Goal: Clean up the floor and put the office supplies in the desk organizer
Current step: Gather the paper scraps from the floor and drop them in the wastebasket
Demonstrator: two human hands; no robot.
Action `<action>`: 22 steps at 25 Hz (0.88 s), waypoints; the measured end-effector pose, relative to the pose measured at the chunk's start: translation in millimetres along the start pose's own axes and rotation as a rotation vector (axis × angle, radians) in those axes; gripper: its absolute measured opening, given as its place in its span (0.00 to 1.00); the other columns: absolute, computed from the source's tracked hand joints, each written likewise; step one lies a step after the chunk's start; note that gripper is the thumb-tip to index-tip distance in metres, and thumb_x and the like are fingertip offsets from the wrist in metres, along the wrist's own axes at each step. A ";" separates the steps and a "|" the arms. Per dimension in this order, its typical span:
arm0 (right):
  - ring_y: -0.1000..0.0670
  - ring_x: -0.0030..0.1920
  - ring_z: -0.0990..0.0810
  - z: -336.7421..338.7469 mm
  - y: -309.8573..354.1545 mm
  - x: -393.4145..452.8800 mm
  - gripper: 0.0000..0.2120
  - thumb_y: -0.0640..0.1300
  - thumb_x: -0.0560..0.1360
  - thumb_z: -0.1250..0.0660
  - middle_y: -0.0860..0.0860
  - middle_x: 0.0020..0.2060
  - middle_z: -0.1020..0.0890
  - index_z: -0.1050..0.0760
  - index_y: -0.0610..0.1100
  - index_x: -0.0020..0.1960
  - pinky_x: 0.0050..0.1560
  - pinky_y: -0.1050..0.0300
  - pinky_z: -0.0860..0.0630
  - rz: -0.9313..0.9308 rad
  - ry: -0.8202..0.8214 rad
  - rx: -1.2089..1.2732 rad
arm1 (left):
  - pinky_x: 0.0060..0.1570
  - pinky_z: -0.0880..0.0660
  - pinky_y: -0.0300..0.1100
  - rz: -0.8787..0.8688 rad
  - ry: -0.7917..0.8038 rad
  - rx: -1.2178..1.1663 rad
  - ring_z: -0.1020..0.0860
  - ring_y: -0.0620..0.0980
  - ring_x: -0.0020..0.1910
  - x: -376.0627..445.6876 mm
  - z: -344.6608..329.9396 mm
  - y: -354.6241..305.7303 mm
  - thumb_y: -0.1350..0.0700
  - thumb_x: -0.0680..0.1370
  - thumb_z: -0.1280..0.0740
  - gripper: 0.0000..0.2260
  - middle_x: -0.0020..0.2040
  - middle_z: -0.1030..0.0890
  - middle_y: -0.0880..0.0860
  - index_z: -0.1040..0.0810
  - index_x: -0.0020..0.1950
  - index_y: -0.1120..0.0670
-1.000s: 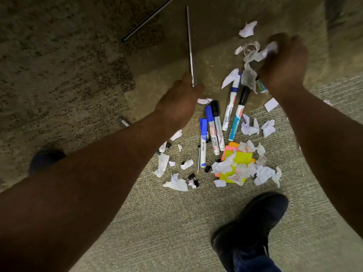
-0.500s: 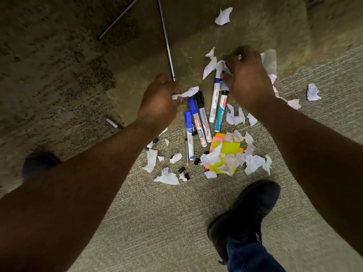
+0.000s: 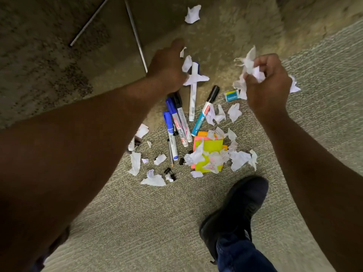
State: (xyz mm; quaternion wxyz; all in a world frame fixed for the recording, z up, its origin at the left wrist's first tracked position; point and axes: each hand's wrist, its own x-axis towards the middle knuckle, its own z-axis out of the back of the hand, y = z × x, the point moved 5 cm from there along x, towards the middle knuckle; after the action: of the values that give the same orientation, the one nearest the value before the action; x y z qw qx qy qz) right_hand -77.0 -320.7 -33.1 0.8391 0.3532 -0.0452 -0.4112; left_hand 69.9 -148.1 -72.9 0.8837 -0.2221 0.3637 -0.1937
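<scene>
1. Head view: a grey-green carpet (image 3: 157,222) fills the lower frame; its upper part lies in deep shadow.
2. Two thin metal rods (image 3: 135,34) cross the shadowed upper left of the frame.
3. Mid-frame lies a litter of markers (image 3: 177,122), torn paper scraps (image 3: 238,160), a stack of sticky notes (image 3: 211,146), black binder clips (image 3: 172,174) and a pencil (image 3: 170,152).
4. A small eraser (image 3: 231,95) lies right of centre, near the right hand.
5. One scrap (image 3: 192,14) sits alone at the top centre.
6. A black shoe (image 3: 235,209) with a blue trouser leg stands at the lower right of the pile.
7. The right hand (image 3: 268,85), right of centre, has its fingers curled round a wad of paper (image 3: 249,69), which sticks out above and beside the fist.
8. The left hand (image 3: 167,65), upper centre, reaches down with its back to the camera; a small scrap (image 3: 186,63) shows at its right edge, beside a white marker (image 3: 193,91) draped with paper. Whether its fingers pinch that scrap or how far they spread, I cannot tell.
9. The desk organizer is outside the frame.
</scene>
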 end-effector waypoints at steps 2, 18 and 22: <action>0.48 0.45 0.22 7.0 -14.9 1.4 0.20 0.36 0.70 0.34 0.50 0.44 0.22 0.31 0.37 0.62 0.48 0.54 0.27 -0.022 0.048 0.009 | 0.46 0.33 0.37 -0.019 -0.033 0.037 0.23 0.54 0.54 6.0 -4.9 -5.2 0.55 0.71 0.26 0.25 0.58 0.22 0.56 0.29 0.65 0.57; 0.43 0.46 0.19 30.7 -40.9 -21.5 0.09 0.37 0.74 0.35 0.39 0.46 0.16 0.20 0.37 0.53 0.40 0.60 0.33 -0.066 0.317 -0.379 | 0.33 0.23 0.31 0.370 -0.007 -0.805 0.20 0.40 0.29 -96.4 1.7 13.6 0.65 0.76 0.31 0.03 0.40 0.21 0.55 0.23 0.48 0.61; 0.47 0.44 0.18 40.8 -2.6 -66.2 0.07 0.41 0.74 0.30 0.43 0.45 0.16 0.20 0.41 0.52 0.46 0.52 0.22 -0.384 0.402 0.047 | 0.37 0.22 0.31 0.494 -0.008 -1.094 0.20 0.45 0.38 -143.4 39.7 29.6 0.67 0.76 0.32 0.05 0.42 0.20 0.54 0.23 0.43 0.58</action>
State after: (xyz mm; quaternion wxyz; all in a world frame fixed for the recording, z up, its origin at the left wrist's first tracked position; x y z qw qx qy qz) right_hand -137.2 -296.7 9.9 0.7293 0.4493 0.1802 -0.4835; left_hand 9.5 -41.4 16.4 0.6612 -0.5545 0.4481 0.2336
